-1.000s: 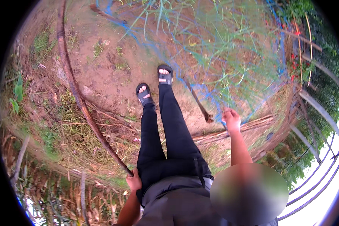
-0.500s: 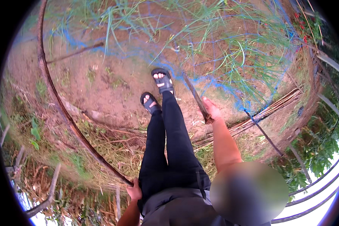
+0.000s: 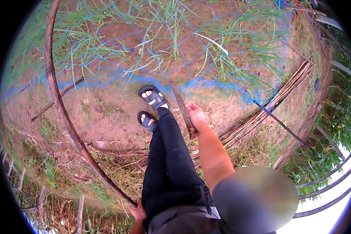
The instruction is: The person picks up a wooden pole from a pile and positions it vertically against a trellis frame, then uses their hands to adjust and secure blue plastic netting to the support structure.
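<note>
My left hand (image 3: pixel 138 211) is closed round the end of a long, curved, dark branch (image 3: pixel 70 123), which rises past my legs toward the top left. My right hand (image 3: pixel 195 114) is extended beside a short, weathered wooden stake (image 3: pixel 181 107), fingers curled at its right edge; whether they touch it or hold anything, I cannot make out. Near the stake, tangled blue netting (image 3: pixel 206 84) runs along the edge of a bed of long green leaves (image 3: pixel 169 35). My sandalled feet (image 3: pixel 153 99) are just left of the stake.
A bundle of thin poles (image 3: pixel 284 89) lies at the right, crossed by a dark stick (image 3: pixel 284 126). Another stick (image 3: pixel 56 101) lies at the left, behind the branch. Dry grass (image 3: pixel 117 167) surrounds my legs. Foliage and bare poles line the rim.
My right hand has moved forward and left to beside the stake. The view has shifted, bringing more of the netted plants into sight. My left hand still grips the branch.
</note>
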A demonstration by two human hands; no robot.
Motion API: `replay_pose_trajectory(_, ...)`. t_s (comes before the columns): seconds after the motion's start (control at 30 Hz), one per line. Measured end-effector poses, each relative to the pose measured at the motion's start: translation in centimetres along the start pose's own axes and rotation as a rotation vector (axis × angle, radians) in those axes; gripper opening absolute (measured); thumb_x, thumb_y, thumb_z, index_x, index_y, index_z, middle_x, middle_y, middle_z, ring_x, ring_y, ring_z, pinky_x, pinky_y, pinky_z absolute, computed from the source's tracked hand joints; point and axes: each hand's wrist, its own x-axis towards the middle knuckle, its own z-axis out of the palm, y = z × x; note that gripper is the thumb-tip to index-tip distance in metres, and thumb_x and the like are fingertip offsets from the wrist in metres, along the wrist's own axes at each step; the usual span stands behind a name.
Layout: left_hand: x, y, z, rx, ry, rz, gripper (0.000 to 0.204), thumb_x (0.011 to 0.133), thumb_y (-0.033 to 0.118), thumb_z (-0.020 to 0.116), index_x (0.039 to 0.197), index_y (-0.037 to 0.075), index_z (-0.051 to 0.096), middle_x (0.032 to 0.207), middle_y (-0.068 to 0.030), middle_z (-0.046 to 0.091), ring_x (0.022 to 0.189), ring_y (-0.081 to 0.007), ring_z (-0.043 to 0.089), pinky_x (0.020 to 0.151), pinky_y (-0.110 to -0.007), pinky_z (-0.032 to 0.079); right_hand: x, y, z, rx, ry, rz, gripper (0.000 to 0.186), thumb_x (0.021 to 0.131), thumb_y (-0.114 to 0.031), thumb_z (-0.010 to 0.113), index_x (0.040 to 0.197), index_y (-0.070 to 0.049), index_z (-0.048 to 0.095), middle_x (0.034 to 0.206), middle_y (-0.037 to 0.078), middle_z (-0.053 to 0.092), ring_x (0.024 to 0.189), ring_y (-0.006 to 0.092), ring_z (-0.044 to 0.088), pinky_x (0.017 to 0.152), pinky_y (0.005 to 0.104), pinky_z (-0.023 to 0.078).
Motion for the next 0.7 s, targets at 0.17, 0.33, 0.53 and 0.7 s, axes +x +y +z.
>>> replay_pose_trajectory(0.17, 0.4, -0.7, -0.4, 0.006, 0.0, 0.015, 0.04, 0.093, 0.016, 0.058, 0.058, 0.007, 0.042, 0.057, 0.0051, 0.039, 0.057, -0.0052, 0.034, 0.05, -0.029, 0.028, 0.8, 0.7, 0.5, -0.246, 0.138, -0.046, 0.007, 0.09, -0.012, 0.064, 0.093, -0.006, 0.065, 0.079, 0.001, 0.065, 0.07, 0.0091, 0.059, 0.068, 0.0248, 0.048)
replay_pose_trajectory(0.33, 0.5, -2.6, -0.7, 0.004, 0.09, -0.006, 0.04, 0.092, 0.016, 0.059, 0.057, 0.005, 0.041, 0.056, 0.0049, 0.035, 0.056, -0.0061, 0.032, 0.05, -0.031, 0.026, -0.5, -6.9, -2.4, -0.048, 0.426, -0.187, 0.021, 0.093, -0.023, 0.064, 0.085, -0.003, 0.065, 0.076, 0.001, 0.065, 0.07, 0.0074, 0.057, 0.064, 0.0236, 0.047)
replay_pose_trajectory(0.53, 1.3, -2.6, -0.3, 0.009, 0.058, -0.023, 0.04, 0.092, 0.017, 0.06, 0.058, 0.004, 0.044, 0.054, 0.0043, 0.036, 0.056, -0.0063, 0.032, 0.05, -0.031, 0.027, 5.8, -20.9, -11.5, -0.457, 0.693, -0.706, 0.034, 0.096, -0.032, 0.054, 0.101, -0.002, 0.069, 0.089, 0.015, 0.07, 0.082, 0.0288, 0.067, 0.077, 0.0372, 0.052)
replay_pose_trajectory(0.7, 1.6, -3.6, -0.7, 0.001, 0.069, 0.017, 0.043, 0.091, 0.015, 0.06, 0.056, 0.004, 0.038, 0.053, 0.005, 0.033, 0.054, -0.0059, 0.029, 0.048, -0.032, 0.022, 12.0, -25.2, -14.2, -1.083, 0.606, -0.335, 0.044, 0.096, -0.039, 0.043, 0.102, -0.005, 0.071, 0.1, 0.021, 0.068, 0.097, 0.0402, 0.064, 0.089, 0.0468, 0.049)
